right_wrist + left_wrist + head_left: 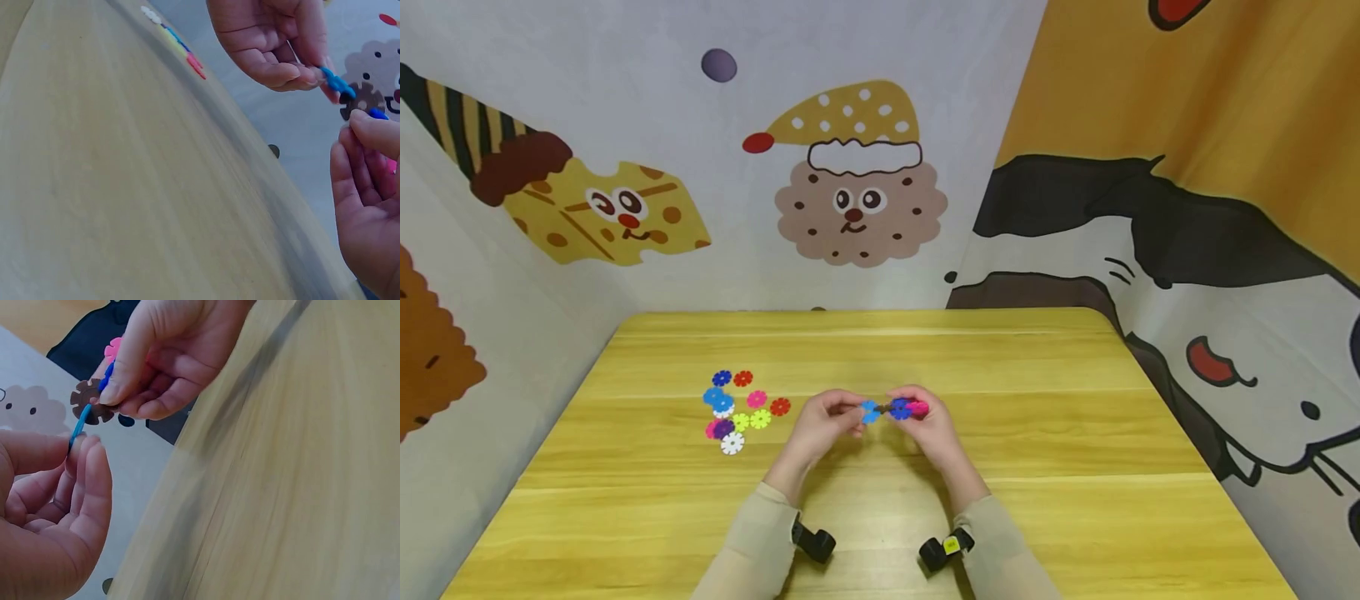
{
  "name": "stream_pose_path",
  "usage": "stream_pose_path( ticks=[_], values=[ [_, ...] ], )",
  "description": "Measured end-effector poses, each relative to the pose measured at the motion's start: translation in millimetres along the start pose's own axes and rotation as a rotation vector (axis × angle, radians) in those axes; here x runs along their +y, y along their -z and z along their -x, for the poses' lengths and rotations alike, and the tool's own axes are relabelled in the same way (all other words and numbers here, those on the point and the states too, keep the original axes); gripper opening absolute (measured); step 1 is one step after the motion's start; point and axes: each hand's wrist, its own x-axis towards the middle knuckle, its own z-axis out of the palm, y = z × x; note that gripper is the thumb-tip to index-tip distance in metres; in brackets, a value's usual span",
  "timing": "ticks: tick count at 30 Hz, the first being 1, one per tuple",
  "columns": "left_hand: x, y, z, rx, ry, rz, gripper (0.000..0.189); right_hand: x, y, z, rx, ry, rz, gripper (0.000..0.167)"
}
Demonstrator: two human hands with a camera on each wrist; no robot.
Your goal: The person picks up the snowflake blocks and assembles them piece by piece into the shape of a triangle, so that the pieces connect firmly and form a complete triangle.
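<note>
Disc of light-blue notched plastic [870, 417], left grip [823, 422] pinching; brown-blue-pink notched-disc cluster [900, 408], right grip [936, 427] pinching: slots best squared.

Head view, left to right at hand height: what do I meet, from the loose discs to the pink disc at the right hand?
Cluster of loose discs → left hand → light blue disc → brown disc → dark blue disc → pink disc.

A light-blue notched plastic disc [870, 417] at the left hand [822, 422]; brown, dark-blue and pink notched plastic discs [901, 409] at the right hand [931, 423]. Leftward, loose plastic discs [722, 402]: red, blue, yellow-green, purple, pink, white. Beneath, a yellow wood-grained table [1060, 417].
</note>
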Motion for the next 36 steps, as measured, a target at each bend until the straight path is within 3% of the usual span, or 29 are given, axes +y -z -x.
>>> stream_pose_path(
  ticks=[3,6,13,20,25,30,36],
  values=[
    [-0.5,-0.3,-0.6,0.017,-0.010,0.009,0.021,2.0,2.5,-0.6,-0.003,-0.050,-0.065,0.050],
    [-0.1,-1.5,-1.2,0.041,-0.015,0.033,0.025,4.9,3.4,-0.1,-0.053,-0.059,-0.159,0.057],
    [1.1,-11.0,-3.2,0.067,-0.025,0.081,0.032,15.7,1.9,-0.6,-0.244,0.031,-0.338,0.039],
    [-3.0,-17.0,-5.8,0.078,0.007,0.130,0.036,10.2,-1.6,0.4,-0.217,-0.049,-0.358,0.033],
    [-2.9,-14.2,-4.7,0.071,0.011,0.113,0.036,7.7,-2.7,-0.4,-0.192,-0.086,-0.368,0.033],
    [-1.5,2.9,-2.3,0.072,-0.036,0.007,0.034,7.0,-1.5,-0.4,-0.165,-0.104,-0.374,0.031],
    [3.2,47.5,4.7,0.107,-0.050,-0.239,0.036,7.7,-1.2,-0.4,-0.141,-0.107,-0.381,0.037]
  ],
)
